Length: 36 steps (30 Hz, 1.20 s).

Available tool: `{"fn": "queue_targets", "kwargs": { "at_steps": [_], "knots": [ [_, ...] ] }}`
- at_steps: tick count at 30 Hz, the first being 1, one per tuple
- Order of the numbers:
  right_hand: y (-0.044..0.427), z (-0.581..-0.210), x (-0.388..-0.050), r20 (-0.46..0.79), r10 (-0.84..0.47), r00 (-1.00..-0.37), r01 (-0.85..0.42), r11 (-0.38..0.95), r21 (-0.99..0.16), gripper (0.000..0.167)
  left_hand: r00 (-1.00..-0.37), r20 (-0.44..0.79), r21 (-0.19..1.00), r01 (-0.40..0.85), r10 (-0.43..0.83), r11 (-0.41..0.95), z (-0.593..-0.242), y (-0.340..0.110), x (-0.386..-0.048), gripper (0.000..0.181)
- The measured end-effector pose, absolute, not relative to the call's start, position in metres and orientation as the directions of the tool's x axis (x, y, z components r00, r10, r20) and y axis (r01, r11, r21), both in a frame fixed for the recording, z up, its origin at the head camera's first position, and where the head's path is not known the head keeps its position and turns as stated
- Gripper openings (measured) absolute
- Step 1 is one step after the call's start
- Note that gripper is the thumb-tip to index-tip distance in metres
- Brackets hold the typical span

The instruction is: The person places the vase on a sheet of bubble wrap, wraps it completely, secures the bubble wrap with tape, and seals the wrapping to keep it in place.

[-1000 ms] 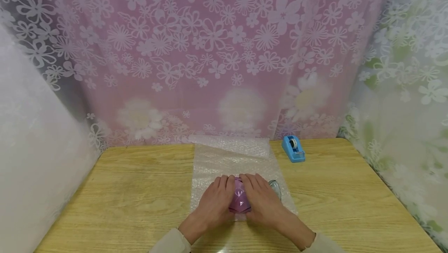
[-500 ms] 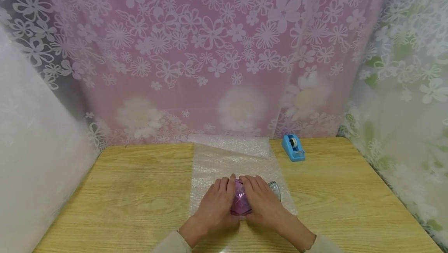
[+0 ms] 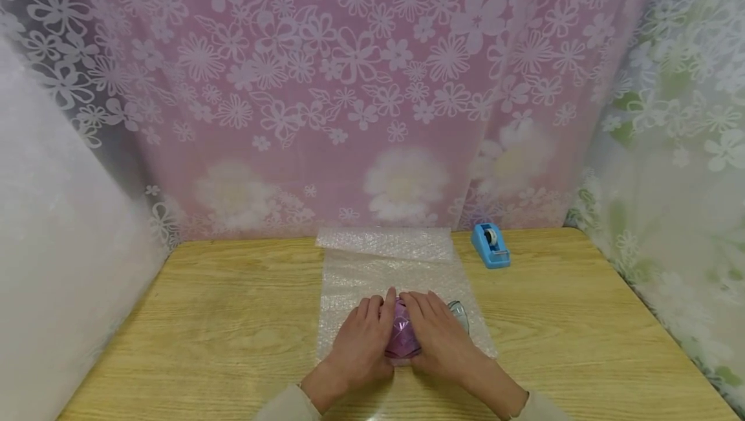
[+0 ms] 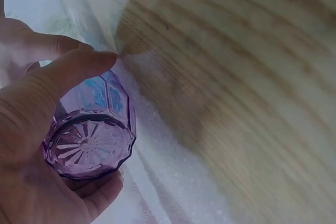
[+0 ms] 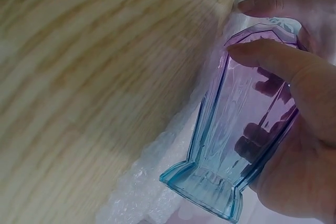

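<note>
A faceted glass vase, purple at the base and blue-green at its flared mouth, lies on its side across the near end of a sheet of bubble wrap. My left hand grips the base end. In the left wrist view the round vase base shows a starburst pattern between thumb and fingers. Around the body, my right hand holds on with the thumb across the front; its fingers show darkly through the glass in the right wrist view. The flared rim sticks out past that hand.
A blue tape dispenser stands at the back right of the wooden table. The far end of the bubble wrap is folded over near the back edge. Flowered curtains hang behind and at both sides.
Both hands stay on the vase. My left index finger has shifted a little across the glass, and the reflections on the vase have moved slightly. The bubble wrap lies as before.
</note>
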State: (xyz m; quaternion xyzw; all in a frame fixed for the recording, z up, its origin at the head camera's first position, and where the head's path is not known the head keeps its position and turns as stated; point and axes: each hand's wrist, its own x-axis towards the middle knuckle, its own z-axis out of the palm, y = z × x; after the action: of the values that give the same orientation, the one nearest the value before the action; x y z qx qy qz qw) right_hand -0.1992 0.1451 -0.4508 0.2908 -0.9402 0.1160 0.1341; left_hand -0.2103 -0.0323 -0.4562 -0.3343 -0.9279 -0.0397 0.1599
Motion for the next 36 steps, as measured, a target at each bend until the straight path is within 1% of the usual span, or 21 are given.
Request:
{"fn": "queue_targets", "kwargs": {
  "at_steps": [5,10,16,20,26,30,36],
  "knots": [
    [0.1461,-0.4513,-0.1994,0.328,-0.52,-0.788,-0.582,0.804,-0.123,0.098,-0.717,0.352,-0.067,0.621,0.601,0.781,-0.459,-0.0308,-0.2106,0.109],
    [0.1464,-0.4516,-0.1999,0.334,-0.525,-0.783,-0.585,0.804,-0.106,0.096,-0.711,0.37,-0.07,0.621,0.598,0.781,-0.4606,-0.0312,-0.2108,0.105],
    [0.147,-0.4513,-0.2007,0.308,-0.527,-0.792,-0.584,0.801,-0.13,0.096,-0.708,0.381,-0.057,0.624,0.595,0.779,-0.4622,-0.0315,-0.2116,0.104],
    [0.1481,-0.4494,-0.2028,0.253,-0.53,-0.809,-0.576,0.801,-0.162,0.102,-0.71,0.379,-0.055,0.623,0.593,0.78,-0.4608,-0.0315,-0.2118,0.102],
    [0.1494,-0.4462,-0.2051,0.169,-0.524,-0.835,-0.55,0.808,-0.212,0.122,-0.713,0.368,-0.055,0.624,0.597,0.779,-0.4585,-0.0309,-0.213,0.102],
    [0.15,-0.4474,-0.2054,0.165,-0.519,-0.838,-0.545,0.811,-0.214,0.128,-0.721,0.344,-0.051,0.625,0.602,0.779,-0.4571,-0.0299,-0.215,0.101],
    [0.1495,-0.4519,-0.205,0.201,-0.508,-0.837,-0.541,0.825,-0.167,0.127,-0.734,0.319,-0.056,0.618,0.6,0.784,-0.4539,-0.0289,-0.2168,0.094]
  ]
}}
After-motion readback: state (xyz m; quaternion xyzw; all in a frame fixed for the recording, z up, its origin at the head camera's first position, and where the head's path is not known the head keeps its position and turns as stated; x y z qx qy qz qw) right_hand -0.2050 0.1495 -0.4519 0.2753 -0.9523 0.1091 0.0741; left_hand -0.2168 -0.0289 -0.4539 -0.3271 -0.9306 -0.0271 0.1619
